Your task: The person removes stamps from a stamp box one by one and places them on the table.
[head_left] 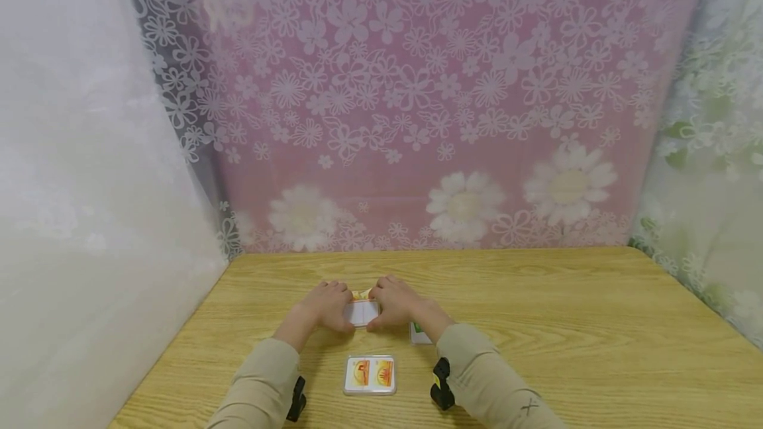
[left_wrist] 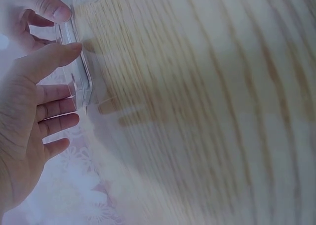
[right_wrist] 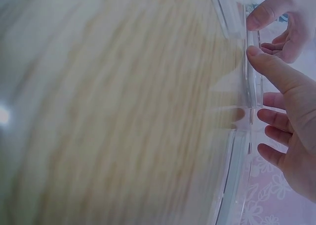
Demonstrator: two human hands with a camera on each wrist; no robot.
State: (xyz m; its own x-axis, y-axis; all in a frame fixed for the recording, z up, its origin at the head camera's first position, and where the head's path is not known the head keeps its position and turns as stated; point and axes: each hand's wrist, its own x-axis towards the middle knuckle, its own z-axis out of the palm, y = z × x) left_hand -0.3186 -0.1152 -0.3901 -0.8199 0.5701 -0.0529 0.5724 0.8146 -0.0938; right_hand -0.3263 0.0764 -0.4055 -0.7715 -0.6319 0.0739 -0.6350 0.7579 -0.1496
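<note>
Both hands are at a clear plastic case (head_left: 363, 315) with a white surface, in the middle of the table in the head view. My left hand (head_left: 329, 304) pinches its left end, thumb on the near edge and fingers on the far side. On the right end, my right hand (head_left: 395, 301) grips it the same way. Orange-and-yellow print (head_left: 360, 295) shows along the far edge between the fingers. In the left wrist view the left thumb (left_wrist: 66, 53) presses the case's edge, and the right wrist view shows the right thumb (right_wrist: 261, 59) on it too.
Nearer to me lies a flat clear case (head_left: 369, 375) with two orange-printed cards. A green-printed case (head_left: 420, 333) is partly hidden by the right forearm. All are on a wood-grain table (head_left: 566, 323), with a flowered pink curtain (head_left: 417, 118) behind it.
</note>
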